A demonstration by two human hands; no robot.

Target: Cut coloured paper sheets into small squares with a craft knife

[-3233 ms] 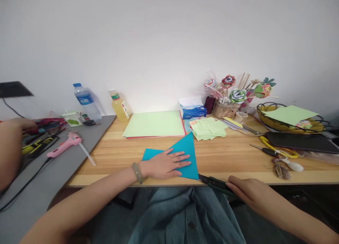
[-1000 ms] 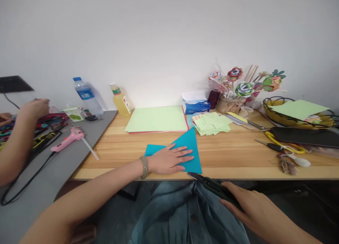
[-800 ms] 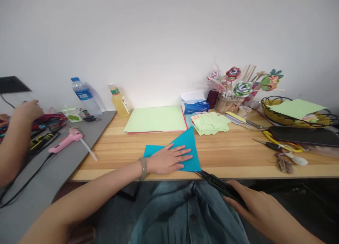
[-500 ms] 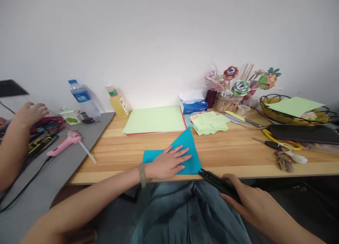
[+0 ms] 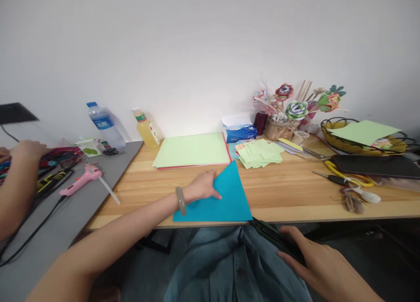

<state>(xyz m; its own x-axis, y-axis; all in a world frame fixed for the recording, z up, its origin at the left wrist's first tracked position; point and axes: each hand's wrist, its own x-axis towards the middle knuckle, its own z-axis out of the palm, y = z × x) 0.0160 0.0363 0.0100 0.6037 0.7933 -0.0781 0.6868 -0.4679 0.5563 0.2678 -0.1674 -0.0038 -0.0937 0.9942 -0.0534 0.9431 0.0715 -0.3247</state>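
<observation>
My left hand point(image 5: 203, 186) is at the slanted left edge of a blue sheet of paper point(image 5: 232, 201). Its thumb lies on top of the sheet and the fingers bend over beyond the edge, apparently gripping it. The blue paper has a triangular outline, lying along the front edge of the wooden table. In my right hand point(image 5: 315, 254) is a dark green scissor-like cutter point(image 5: 275, 238), whose narrow tips meet the paper's lower right corner. How far its jaws are apart is too small to tell.
Behind lie stacked light green sheets point(image 5: 193, 151), small green paper pieces point(image 5: 259, 153) and a tissue pack point(image 5: 241, 133). Paper flowers point(image 5: 297, 109) and a yellow basket point(image 5: 334, 138) stand at right. On the grey table are a pink glue gun point(image 5: 85, 179) and another person's hand point(image 5: 28, 153).
My left hand has lifted from lying flat on the paper and shifted left to its slanted edge. More blue surface shows. The cutter tips stay at the corner. The other person's hand has lowered.
</observation>
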